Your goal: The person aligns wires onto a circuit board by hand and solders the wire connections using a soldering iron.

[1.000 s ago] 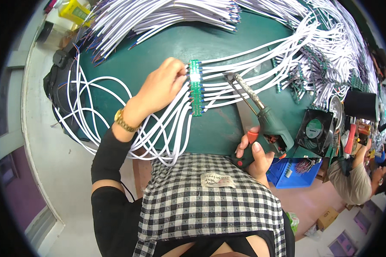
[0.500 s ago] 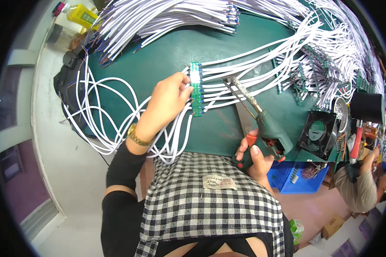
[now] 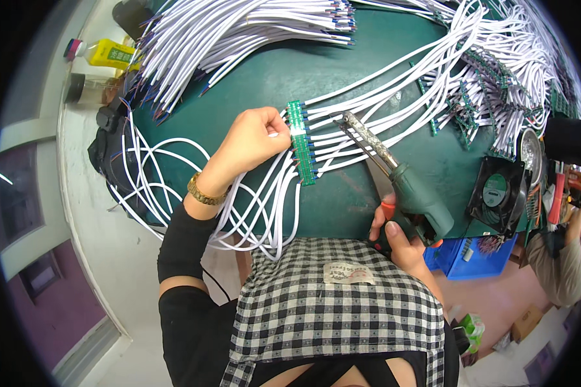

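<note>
A strip of green circuit board [image 3: 306, 161] lies on the table in front of me, with white cables [image 3: 368, 106] running off its right edge. More loose white cables [image 3: 245, 219] reach its left edge and loop toward the left. My left hand [image 3: 255, 138] is at the upper left edge of the board, thumb and forefinger pinched on a white cable whose end is mostly hidden by the fingers. In my right hand [image 3: 403, 248] is a green soldering gun [image 3: 410, 190]. Its metal tip points up and left, above the cables right of the board, apart from it.
A thick bundle of cut white cables [image 3: 239, 39] lies at the far side. Finished-looking boards with cables [image 3: 490, 97] pile up at far right. A black fan [image 3: 497, 195] stands right, above a blue bin [image 3: 478, 258]. Bottles [image 3: 110, 55] stand far left; another person's arm [image 3: 558, 264] shows at right.
The whole view has shifted a little, and the board now looks more tilted. My left hand has moved slightly up along the board's left edge. The right hand still holds the soldering gun.
</note>
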Motion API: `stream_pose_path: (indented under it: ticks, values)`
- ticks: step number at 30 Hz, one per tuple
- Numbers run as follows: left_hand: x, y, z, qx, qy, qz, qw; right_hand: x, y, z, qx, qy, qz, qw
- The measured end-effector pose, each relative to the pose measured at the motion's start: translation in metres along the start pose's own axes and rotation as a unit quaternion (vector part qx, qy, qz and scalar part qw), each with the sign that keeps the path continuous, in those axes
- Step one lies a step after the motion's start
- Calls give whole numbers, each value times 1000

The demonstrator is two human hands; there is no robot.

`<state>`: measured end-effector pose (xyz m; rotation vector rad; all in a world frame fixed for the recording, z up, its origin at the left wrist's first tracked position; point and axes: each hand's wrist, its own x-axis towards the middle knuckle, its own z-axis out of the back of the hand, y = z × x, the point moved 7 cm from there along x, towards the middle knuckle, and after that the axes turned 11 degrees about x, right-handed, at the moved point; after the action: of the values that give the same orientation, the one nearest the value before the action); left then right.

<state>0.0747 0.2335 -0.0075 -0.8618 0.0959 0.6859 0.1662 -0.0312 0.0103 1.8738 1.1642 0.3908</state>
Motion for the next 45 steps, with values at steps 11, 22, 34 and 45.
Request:
stream_pose_path:
  ticks: [11, 22, 34, 45]
  values:
    - [-6, 14, -7, -93, -42, 30, 994, 12, -15, -5, -45, 19, -91, 995]
    - [-6, 4, -4, -78, -24, 33, 996, 18, -7, -13, -314, 99, -28, 944]
    - [-8, 2, -3, -117, -25, -19, 993, 16, -16, -7, -272, 69, -78, 957]
    - [-8, -6, 3, -18, -69, -22, 997, 15, -19, -7, -276, 88, -100, 952]
